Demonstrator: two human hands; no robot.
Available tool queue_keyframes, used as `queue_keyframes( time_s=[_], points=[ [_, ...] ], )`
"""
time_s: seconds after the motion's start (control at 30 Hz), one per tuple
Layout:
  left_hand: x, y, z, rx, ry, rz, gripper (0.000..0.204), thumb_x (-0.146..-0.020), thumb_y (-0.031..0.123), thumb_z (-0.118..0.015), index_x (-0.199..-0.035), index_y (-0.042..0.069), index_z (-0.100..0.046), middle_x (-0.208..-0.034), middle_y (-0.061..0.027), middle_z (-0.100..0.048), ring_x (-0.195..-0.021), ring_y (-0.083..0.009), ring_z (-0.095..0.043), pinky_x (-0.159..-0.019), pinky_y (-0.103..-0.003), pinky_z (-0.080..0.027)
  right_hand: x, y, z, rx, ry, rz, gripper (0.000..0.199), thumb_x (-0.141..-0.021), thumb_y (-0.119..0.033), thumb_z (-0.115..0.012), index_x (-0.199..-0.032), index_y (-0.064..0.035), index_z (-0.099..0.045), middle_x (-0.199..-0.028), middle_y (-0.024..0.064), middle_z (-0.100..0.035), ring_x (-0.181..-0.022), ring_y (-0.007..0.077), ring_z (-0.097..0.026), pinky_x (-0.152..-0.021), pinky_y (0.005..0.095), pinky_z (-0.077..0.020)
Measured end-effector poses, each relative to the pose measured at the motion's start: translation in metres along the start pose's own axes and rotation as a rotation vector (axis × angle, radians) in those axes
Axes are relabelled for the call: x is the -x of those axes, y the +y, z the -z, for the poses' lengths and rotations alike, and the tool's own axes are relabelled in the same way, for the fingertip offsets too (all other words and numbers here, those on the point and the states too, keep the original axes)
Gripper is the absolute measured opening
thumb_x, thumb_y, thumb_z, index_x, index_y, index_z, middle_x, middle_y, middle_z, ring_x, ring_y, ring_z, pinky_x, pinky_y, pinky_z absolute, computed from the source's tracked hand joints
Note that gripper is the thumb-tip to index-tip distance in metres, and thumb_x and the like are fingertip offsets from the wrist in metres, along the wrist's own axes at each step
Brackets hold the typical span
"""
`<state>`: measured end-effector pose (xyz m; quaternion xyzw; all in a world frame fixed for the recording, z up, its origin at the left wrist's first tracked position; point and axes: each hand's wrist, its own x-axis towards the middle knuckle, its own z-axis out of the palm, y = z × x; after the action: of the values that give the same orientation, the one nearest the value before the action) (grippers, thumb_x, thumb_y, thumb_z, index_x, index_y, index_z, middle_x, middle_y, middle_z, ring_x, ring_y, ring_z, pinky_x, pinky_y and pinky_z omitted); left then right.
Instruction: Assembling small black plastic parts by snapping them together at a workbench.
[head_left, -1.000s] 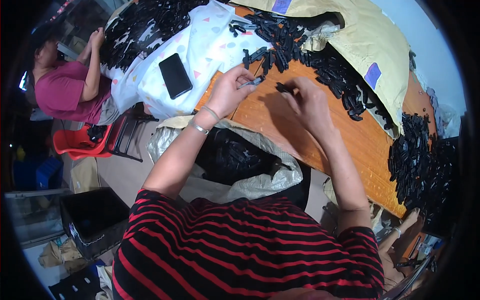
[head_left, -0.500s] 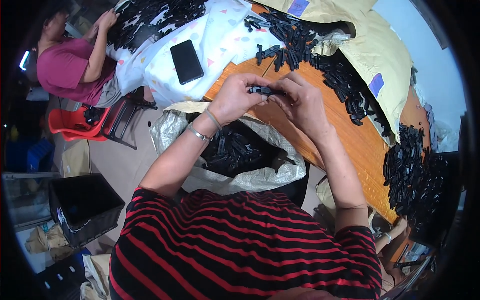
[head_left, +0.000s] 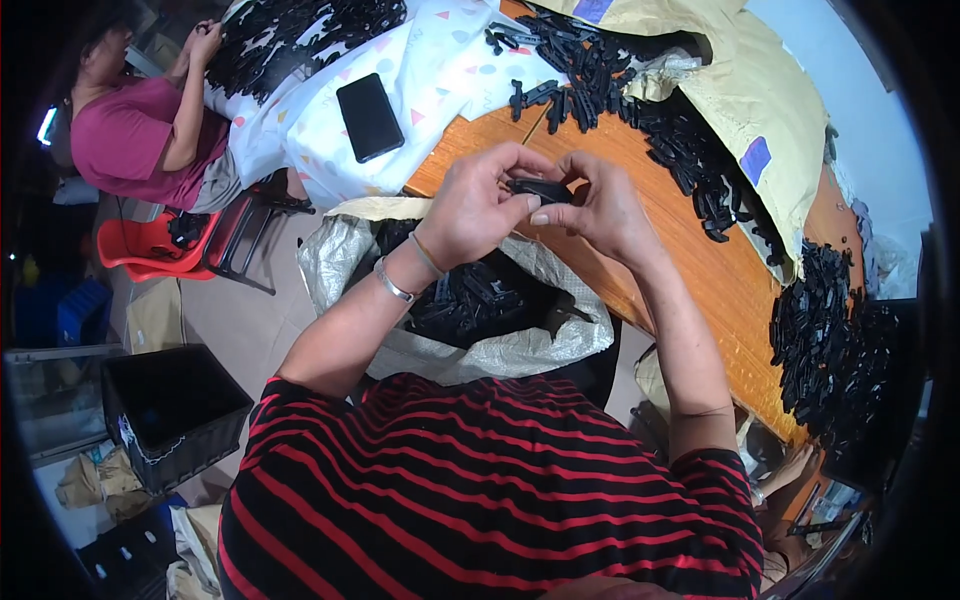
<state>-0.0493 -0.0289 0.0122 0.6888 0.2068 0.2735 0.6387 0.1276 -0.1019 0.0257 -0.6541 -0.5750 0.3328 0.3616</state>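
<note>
Between my two hands I hold a small, long black plastic part (head_left: 541,188), just above the table's near edge. My left hand (head_left: 484,205) is closed on its left end, thumb and fingers pinching. The fingers of my right hand (head_left: 603,208) close round the other end, and the two thumbs almost meet in front of it. Below my hands, a woven white sack (head_left: 505,357) stands with its mouth wide, and many similar black parts (head_left: 465,305) lie inside. My fingers hide part of the piece I hold.
The wooden table (head_left: 600,165) carries a pile of black parts (head_left: 590,75) and a large paper sack (head_left: 765,110) spilling more. A phone (head_left: 370,118) lies on a patterned cloth (head_left: 430,60). Left are a co-worker (head_left: 140,140), a red chair (head_left: 155,245) and a black crate (head_left: 175,420).
The black part has turned in my fingers and my thumbs have come closer together. The co-worker's hands have moved in front of them, away from the pile.
</note>
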Motion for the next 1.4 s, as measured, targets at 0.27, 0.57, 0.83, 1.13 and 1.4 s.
queue_keyframes(
  time_s=[0.27, 0.57, 0.83, 1.13, 1.4],
  points=[
    [0.006, -0.007, 0.008, -0.173, 0.059, -0.104, 0.031, -0.082, -0.001, -0.062, -0.113, -0.001, -0.057, -0.096, -0.0099, -0.066, -0.073, -0.0093, -0.063, -0.066, -0.024, -0.051, 0.0, 0.011, -0.022, 0.269, 0.108, 0.156, 0.033, -0.073, -0.02, -0.081, -0.09, -0.0004, -0.06, -0.069, 0.0082, -0.061, -0.059, 0.0142, -0.056, -0.055, 0.0296, -0.0449],
    [0.063, 0.0, 0.034, -0.086, 0.023, 0.197, 0.026, -0.081, 0.005, -0.068, -0.106, 0.001, -0.063, -0.093, -0.0078, -0.065, -0.087, -0.0136, -0.062, -0.08, -0.027, -0.05, 0.034, -0.014, -0.052, 0.202, -0.104, 0.232, 0.035, -0.074, -0.026, -0.079, -0.093, -0.0021, -0.062, -0.073, 0.0143, -0.062, -0.067, 0.0287, -0.063, -0.06, 0.0382, -0.0486],
    [0.052, 0.016, 0.045, -0.398, -0.055, 0.1, 0.018, -0.08, 0.003, -0.07, -0.097, 0.003, -0.067, -0.085, -0.0027, -0.067, -0.077, -0.0109, -0.062, -0.068, -0.026, -0.048, 0.036, 0.016, -0.01, 0.026, 0.104, 0.204, 0.021, -0.082, -0.017, -0.072, -0.09, 0.0007, -0.065, -0.075, 0.0118, -0.065, -0.065, 0.0202, -0.063, -0.06, 0.0303, -0.049],
    [-0.128, -0.053, 0.041, -1.068, 0.22, -0.101, 0.027, -0.084, 0.016, -0.065, -0.107, 0.001, -0.065, -0.091, -0.0182, -0.067, -0.083, -0.0325, -0.065, -0.077, -0.039, -0.051, 0.009, 0.124, 0.092, 0.729, 0.629, -0.098, 0.019, -0.081, -0.016, -0.068, -0.094, -0.0052, -0.063, -0.089, 0.0156, -0.061, -0.079, 0.036, -0.062, -0.069, 0.0421, -0.0499],
    [-0.14, -0.074, 0.027, -1.123, 0.31, 0.054, 0.025, -0.078, 0.017, -0.072, -0.097, 0.002, -0.065, -0.096, -0.0188, -0.065, -0.093, -0.0353, -0.063, -0.08, -0.042, -0.049, -0.021, 0.131, 0.086, 0.797, 0.421, -0.067, 0.019, -0.078, -0.013, -0.07, -0.094, -0.0065, -0.062, -0.097, 0.0158, -0.058, -0.08, 0.038, -0.062, -0.071, 0.0464, -0.0509]
  ],
)
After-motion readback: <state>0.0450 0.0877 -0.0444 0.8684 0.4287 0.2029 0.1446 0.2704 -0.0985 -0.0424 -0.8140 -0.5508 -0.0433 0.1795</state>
